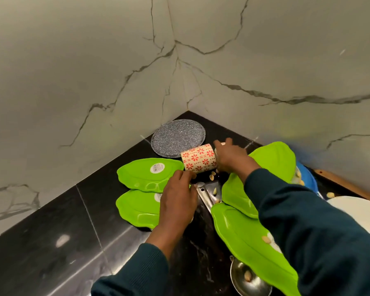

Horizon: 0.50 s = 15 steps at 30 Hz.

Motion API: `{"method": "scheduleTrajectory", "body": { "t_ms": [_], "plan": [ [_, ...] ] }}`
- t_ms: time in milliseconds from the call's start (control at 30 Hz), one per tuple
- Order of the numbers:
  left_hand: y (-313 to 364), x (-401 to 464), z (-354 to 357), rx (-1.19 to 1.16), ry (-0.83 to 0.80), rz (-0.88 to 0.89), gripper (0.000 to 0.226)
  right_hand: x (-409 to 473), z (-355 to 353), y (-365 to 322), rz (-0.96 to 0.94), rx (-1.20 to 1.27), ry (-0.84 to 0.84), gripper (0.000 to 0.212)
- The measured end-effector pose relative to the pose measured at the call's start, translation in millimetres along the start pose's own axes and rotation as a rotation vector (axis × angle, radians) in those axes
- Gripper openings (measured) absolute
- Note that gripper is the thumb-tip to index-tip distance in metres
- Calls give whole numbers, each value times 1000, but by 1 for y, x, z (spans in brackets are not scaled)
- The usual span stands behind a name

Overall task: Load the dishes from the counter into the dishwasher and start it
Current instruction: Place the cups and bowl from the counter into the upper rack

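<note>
In the head view, the patterned mug (199, 159) serves as the landmark: it lies tipped on its side just above the black worktop (51, 242), its mouth turned away from the right hand (231, 159). That hand has its fingers curled round the mug's far end, apparently at the handle side, though the handle itself is hidden. The tilt looks meant to shake out scraps, since pale nut shells (212, 176) lie on the worktop just below the mug.

The left hand (177, 201) sits just below and left of the mug, fingers bent at the tip of a green leaf-shaped plate (145, 175); whether it pinches the plate or only touches it cannot be told.

A 2nd green plate (137, 207) lies below that one, partly under the left hand. More green plates (243, 238) overlap to the lower right of the mug, 1 carrying a shell. A grey speckled round plate (178, 138) rests just behind the mug, in the corner of the marble wall (94, 71). A metal utensil (205, 195) lies below the mug between the plates, and a steel ladle bowl (246, 276) lies far below it.

No dishwasher is in sight, so the loading seems barely begun.
</note>
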<state>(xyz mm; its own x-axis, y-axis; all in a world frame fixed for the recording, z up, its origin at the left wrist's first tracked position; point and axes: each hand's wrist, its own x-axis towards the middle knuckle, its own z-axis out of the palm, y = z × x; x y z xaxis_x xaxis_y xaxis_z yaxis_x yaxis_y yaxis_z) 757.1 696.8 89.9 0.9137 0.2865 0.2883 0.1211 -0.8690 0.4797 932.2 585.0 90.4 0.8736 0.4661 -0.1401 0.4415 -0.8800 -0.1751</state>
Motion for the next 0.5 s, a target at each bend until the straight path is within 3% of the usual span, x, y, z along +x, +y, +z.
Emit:
{"method": "scheduleTrajectory", "body": {
  "t_ms": [233,500],
  "plan": [
    [11,0,-2,60,-5,79,26,-40,8,7,-37,218,338,57],
    [27,-23,-15,7,8,180,27,-109,-2,4,-32,404,502,67]
  ]
}}
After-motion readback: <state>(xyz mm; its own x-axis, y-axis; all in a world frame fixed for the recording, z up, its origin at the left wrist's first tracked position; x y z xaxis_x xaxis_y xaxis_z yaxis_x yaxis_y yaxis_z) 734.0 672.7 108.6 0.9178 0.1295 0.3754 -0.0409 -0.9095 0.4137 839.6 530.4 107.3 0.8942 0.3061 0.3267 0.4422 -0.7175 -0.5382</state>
